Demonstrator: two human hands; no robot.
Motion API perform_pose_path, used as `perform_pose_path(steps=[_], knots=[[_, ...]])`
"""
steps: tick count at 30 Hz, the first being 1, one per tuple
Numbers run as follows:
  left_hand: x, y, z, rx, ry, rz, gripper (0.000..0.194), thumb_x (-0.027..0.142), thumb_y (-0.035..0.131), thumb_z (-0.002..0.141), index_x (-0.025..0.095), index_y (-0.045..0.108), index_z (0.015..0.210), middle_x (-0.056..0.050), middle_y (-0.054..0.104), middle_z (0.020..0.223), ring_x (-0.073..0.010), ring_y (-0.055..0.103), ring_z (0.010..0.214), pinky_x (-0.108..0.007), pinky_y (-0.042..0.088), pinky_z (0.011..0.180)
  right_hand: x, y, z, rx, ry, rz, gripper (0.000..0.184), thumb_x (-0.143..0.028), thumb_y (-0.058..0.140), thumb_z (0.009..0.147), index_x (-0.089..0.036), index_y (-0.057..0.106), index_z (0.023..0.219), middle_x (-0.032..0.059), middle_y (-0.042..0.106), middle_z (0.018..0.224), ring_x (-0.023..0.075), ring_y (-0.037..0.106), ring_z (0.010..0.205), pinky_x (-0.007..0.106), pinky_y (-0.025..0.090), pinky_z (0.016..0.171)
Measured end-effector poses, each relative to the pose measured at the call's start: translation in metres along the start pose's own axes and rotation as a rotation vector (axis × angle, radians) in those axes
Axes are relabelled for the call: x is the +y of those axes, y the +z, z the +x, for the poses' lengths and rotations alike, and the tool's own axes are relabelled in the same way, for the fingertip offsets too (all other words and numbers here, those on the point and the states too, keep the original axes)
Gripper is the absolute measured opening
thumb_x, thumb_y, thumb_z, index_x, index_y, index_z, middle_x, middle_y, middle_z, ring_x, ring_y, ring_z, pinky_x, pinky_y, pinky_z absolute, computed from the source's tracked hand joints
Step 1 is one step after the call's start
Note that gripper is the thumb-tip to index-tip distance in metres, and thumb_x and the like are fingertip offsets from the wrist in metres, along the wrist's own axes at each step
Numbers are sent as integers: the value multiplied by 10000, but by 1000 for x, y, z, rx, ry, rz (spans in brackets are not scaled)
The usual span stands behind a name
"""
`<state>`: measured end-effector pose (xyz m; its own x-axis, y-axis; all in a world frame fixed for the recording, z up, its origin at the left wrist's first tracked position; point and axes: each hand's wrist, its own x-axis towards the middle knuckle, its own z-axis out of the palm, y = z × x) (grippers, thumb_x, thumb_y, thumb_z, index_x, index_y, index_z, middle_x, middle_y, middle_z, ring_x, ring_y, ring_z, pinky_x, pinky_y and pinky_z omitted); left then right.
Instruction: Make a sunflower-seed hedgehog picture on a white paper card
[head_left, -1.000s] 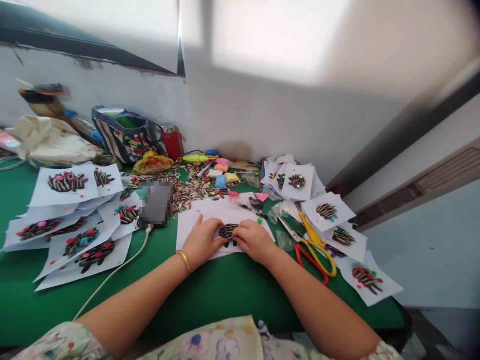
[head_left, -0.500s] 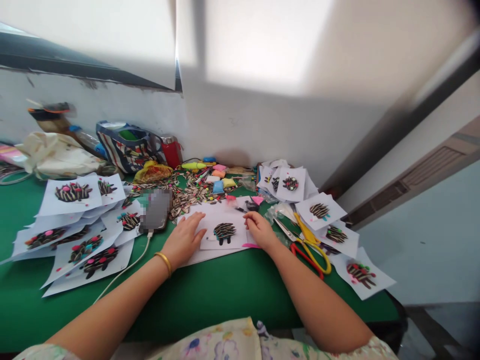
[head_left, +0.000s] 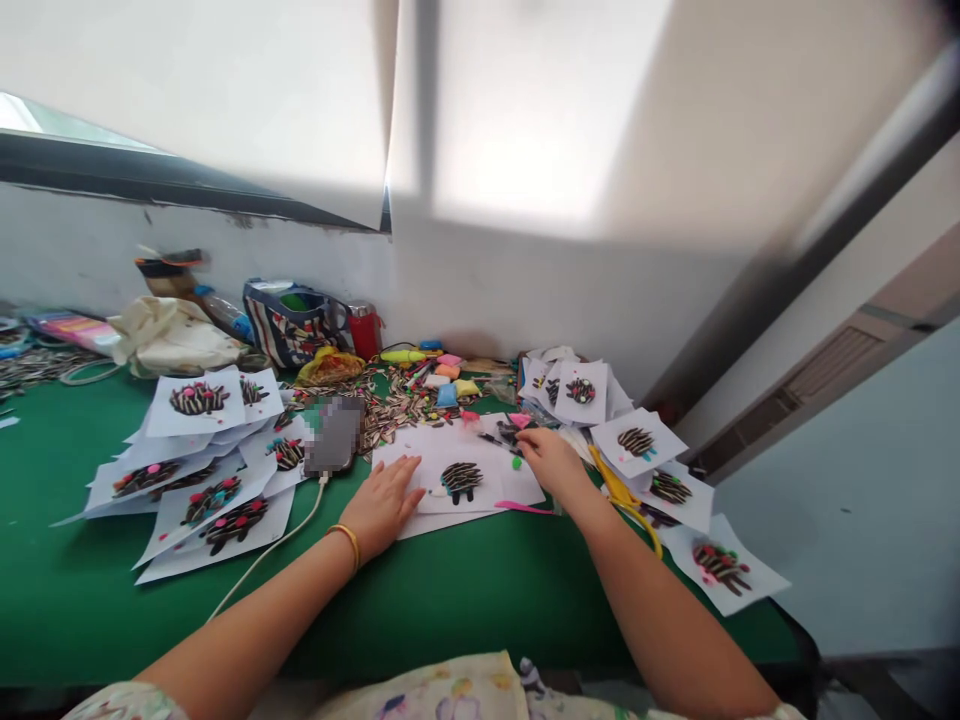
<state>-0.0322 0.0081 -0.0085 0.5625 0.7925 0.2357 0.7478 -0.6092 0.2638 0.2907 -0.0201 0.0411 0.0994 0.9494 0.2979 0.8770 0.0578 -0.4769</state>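
My left hand (head_left: 384,500) lies flat, fingers stretched, on the left side of white paper sheets (head_left: 409,445). On the top sheet is a hedgehog picture (head_left: 461,480) with striped seed spines, black feet and a blue edge. My right hand (head_left: 553,462) is at the sheets' right edge, its fingers drawn together beside a dark packet (head_left: 508,434); what they hold, if anything, is hidden. A small green ball (head_left: 517,463) and a dark pen-like stick (head_left: 491,440) lie by the fingertips. Below them is a pink strip (head_left: 521,507).
Finished-looking hedgehog sheets pile up at left (head_left: 195,400) and right (head_left: 637,440). Yellow-handled scissors (head_left: 619,490) are partly behind my right arm. A phone (head_left: 337,435) with a white cable, scattered striped seeds (head_left: 401,405), coloured clay packs (head_left: 448,395) and a striped bag (head_left: 292,325) stand farther back.
My right hand has moved right and away from the picture to the dark packet, its fingers now closer together. My left hand stays on the paper. The view has shifted left and up.
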Motion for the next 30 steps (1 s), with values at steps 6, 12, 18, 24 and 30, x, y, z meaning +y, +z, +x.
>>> perform_pose_path(steps=[6,12,18,24,30], knots=[[1,-20,26,248,-91,-182,321,403,437,934,170,650,990,-118,656,1117,-248,587,1099,-393,432,986,13,-17,32,3,47,-270,348,-193,482,889,-260,688,1161,68,696,1131,253,571,1073,364,381,946],[8,-29,77,342,-296,-338,273,391,422,943,217,632,945,-30,665,791,-197,624,718,-296,461,650,19,4,69,-64,4,-444,360,-179,531,857,-301,692,1155,84,593,1278,293,451,1168,386,374,899],[5,-7,75,492,-132,-521,293,276,532,885,195,577,1163,-92,648,1113,-210,644,954,-425,448,985,20,10,85,-100,-80,-492,256,-162,544,864,-276,742,980,103,621,1191,287,442,1137,405,348,912],[0,-9,74,448,-177,-647,229,347,491,933,224,657,1032,-26,725,962,-204,660,938,-539,247,1155,-2,0,71,153,-57,-309,235,-225,546,877,-218,706,1049,119,582,1145,277,483,1077,411,391,915],[16,-12,69,220,-138,-1104,492,427,487,931,213,454,1373,-126,575,1322,-231,600,1127,-389,509,915,-72,20,26,29,-201,399,195,-280,548,902,-238,666,1050,37,659,954,180,599,840,308,481,763]])
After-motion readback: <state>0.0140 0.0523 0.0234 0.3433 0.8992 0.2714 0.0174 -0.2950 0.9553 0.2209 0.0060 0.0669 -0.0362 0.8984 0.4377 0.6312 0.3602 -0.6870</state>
